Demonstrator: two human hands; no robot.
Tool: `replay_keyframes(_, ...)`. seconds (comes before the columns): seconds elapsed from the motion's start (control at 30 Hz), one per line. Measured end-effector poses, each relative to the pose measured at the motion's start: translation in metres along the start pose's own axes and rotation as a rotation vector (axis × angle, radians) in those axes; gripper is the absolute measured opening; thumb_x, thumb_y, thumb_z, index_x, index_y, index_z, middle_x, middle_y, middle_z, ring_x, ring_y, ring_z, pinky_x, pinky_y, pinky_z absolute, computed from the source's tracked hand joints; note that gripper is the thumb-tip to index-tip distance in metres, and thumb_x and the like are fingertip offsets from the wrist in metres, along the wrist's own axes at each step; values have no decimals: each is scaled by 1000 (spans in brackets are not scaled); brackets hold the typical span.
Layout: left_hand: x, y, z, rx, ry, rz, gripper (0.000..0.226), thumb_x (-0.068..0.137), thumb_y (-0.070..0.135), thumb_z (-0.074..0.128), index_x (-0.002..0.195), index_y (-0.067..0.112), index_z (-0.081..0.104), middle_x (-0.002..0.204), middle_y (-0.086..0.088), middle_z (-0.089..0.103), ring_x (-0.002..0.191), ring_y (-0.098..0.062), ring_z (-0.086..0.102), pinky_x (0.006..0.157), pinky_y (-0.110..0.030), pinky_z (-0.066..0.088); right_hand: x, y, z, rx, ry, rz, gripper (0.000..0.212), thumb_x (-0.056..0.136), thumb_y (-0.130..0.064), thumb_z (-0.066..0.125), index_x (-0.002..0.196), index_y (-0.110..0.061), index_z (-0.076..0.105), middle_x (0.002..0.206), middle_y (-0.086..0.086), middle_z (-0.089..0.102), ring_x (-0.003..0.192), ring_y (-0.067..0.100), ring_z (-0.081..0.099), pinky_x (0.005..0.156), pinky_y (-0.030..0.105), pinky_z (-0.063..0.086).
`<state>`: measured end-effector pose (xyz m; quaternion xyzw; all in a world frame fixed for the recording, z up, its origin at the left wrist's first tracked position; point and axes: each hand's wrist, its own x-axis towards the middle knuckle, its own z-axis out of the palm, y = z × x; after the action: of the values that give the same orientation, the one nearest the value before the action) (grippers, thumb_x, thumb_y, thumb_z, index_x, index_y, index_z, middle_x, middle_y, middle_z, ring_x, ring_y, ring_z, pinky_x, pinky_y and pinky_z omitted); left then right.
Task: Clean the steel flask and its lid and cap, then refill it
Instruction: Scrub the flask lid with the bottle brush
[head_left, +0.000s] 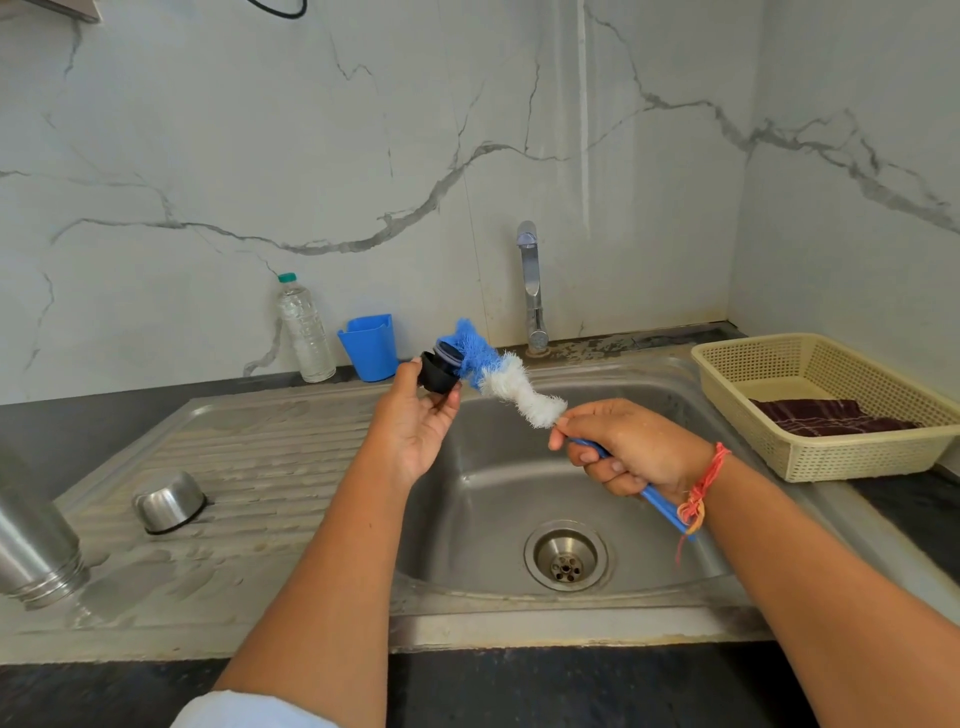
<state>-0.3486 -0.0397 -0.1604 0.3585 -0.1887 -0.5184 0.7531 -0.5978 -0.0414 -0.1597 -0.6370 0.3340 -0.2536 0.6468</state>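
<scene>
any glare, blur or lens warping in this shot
Head view: wide-angle distortion bows the stainless steel sink rim and skews the steel flask at the left edge; soft even light, a vertical glare streak on the marble-patterned wall; the black plastic lid and blue-and-white bottle brush look sharp.

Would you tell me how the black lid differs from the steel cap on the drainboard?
The black lid is dark and matte; the steel cap is shiny metal. The lid is held up in the left hand, against the brush; the cap rests mouth-down on the drainboard, untouched. Both are round and off the flask.
</scene>
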Motion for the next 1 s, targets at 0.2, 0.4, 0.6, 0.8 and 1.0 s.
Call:
replay_keyframes(0.2,4,2,-5,8,56,-30,33,102,31,55,119,4,61,107,-18,62,89,-21,58,64,-29,57,-2,0,-3,-92,-27,10,26,107,-21,45,95,-7,63,61,-2,41,40,4,25,34,14,19)
replay_keyframes(0.4,4,4,-7,-23,133,17,23,101,29,57,110,9,62,104,-13,64,86,-19,57,63,-26,52,1,2,-5,-188,-60,22,23,104,-15,45,96,-9,66,61,-3,42,42,6,25,35,13,19)
replay_keyframes(0.6,2,0,-7,127,88,-14,22,101,30,59,109,10,63,97,-11,64,75,-15,54,57,-23,48,1,3,-6,-234,9,5,24,104,-16,47,96,-9,68,60,-3,41,43,6,27,37,15,18)
replay_keyframes(0.8,6,-2,-7,265,89,143,12,105,23,59,109,12,63,115,-12,69,104,-19,69,85,-28,59,5,4,-4,-317,110,-5,25,103,-16,47,96,-8,70,57,-4,39,45,9,25,41,17,17)
replay_keyframes(1.0,15,2,-22,201,90,211,34,101,12,65,132,-1,59,128,-15,70,121,-24,68,104,-36,54,4,3,-4,-369,106,21,25,103,-20,50,99,-7,71,56,-6,38,44,8,25,41,18,17)
